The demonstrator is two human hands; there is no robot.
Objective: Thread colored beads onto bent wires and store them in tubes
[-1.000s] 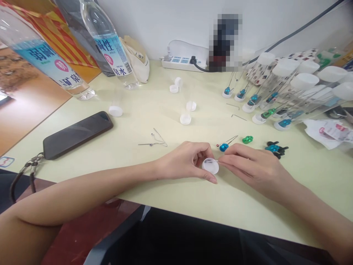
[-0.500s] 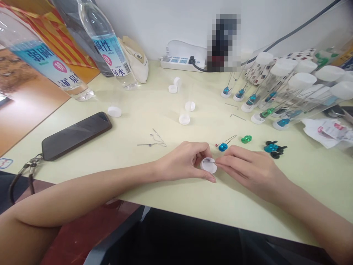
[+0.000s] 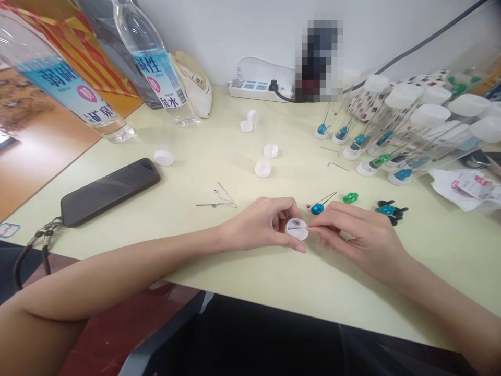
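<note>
- Near the right hand's grip [image 3: 362, 237]: a blue rounded piece [image 3: 317, 209] just beyond its fingers, a green piece [image 3: 350, 198], then a cluster of black parts [image 3: 398, 214] around another blue one.
- Farther right, capped tubes [image 3: 429, 116] crowd together, with a crumpled packet [image 3: 469, 189] before them.
- To the left lie bent wires [image 3: 225, 199] and a phone [image 3: 111, 192]; two bottles [image 3: 159, 78] stand behind it.
- The left hand's grip [image 3: 270, 224] is curled around a white cap [image 3: 300, 235], low and round (whether it touches the worktop, I cannot tell).
- The right one pinches a thin rod [image 3: 296, 228], metallic-looking and straight, its far end over the cap's hollow.
- The tubes are clear with white ends; the blue and green pieces shine, the black ones look matt.
- Pale, smooth worktop [image 3: 235, 271] runs from below the hands to its slanting front edge; more shows between wires and phone.
</note>
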